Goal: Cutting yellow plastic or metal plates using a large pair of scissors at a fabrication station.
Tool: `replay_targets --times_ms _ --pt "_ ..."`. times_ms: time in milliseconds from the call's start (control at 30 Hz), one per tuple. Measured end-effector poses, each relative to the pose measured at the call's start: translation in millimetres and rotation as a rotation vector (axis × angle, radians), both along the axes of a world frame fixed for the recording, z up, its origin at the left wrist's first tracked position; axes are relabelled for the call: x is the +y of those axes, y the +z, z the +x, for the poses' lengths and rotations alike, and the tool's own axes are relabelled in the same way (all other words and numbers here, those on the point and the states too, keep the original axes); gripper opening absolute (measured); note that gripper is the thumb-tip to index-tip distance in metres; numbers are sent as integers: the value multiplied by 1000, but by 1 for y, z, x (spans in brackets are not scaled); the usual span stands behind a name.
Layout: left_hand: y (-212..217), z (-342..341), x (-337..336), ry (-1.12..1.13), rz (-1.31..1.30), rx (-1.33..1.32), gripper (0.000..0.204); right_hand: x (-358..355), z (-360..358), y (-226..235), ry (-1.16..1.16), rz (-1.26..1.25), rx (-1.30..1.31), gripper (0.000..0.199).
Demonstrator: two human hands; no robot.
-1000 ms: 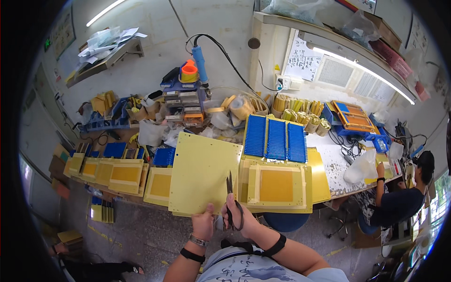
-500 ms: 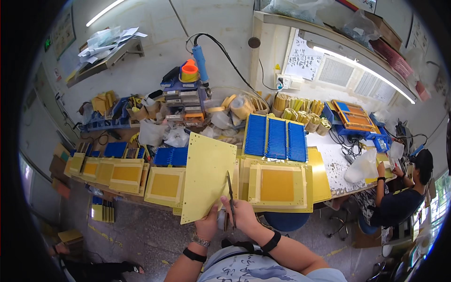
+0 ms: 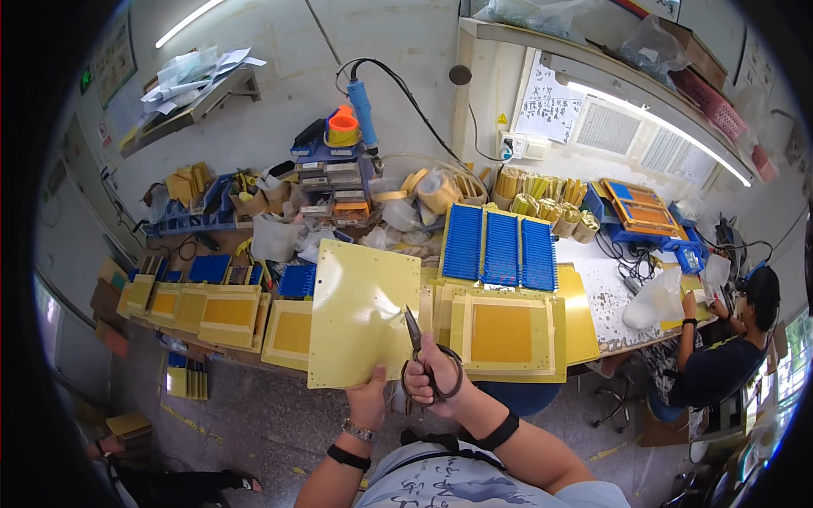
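Note:
My left hand (image 3: 366,400) grips the lower edge of a flat yellow board (image 3: 356,313) with small holes along its borders. The board is held up, its face tilted toward me and shining. In my right hand (image 3: 434,377) is a pair of dark scissors (image 3: 413,328), my fingers wrapped round the handles. The blades point up and their tips lie at the board's right part; whether they touch it I cannot tell. Behind my right hand, a yellow frame with an amber panel (image 3: 501,334) rests on the bench.
Blue slotted racks (image 3: 463,243) stand behind the frame. More framed amber panels (image 3: 227,311) line the bench to the left. A blue hand tool (image 3: 360,114) hangs from a cable above stacked boxes (image 3: 329,182). At the right, another person (image 3: 720,360) works seated.
The board has turned to face me more and shifted slightly left. My right hand has rotated, so the scissors now show their handles broadside and tilt left.

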State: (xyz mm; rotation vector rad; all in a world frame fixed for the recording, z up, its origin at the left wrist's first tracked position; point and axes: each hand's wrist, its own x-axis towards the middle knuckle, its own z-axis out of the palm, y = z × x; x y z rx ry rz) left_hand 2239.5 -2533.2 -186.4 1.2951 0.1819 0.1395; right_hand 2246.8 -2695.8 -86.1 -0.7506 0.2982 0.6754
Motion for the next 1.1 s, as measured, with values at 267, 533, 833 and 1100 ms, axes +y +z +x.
replay_targets --times_ms 267,533,833,1100 --pt "-8 13 20 11 246 -136 33 -31 17 8 71 395 181 64" --pt "10 11 16 -89 -201 69 33 -26 -2 34 158 -423 -209 73" --pt "21 7 2 -146 -393 86 34 -10 -12 12 135 -515 -325 70" --pt "19 6 -3 -168 -388 40 34 -6 -22 7 134 -660 -421 69"
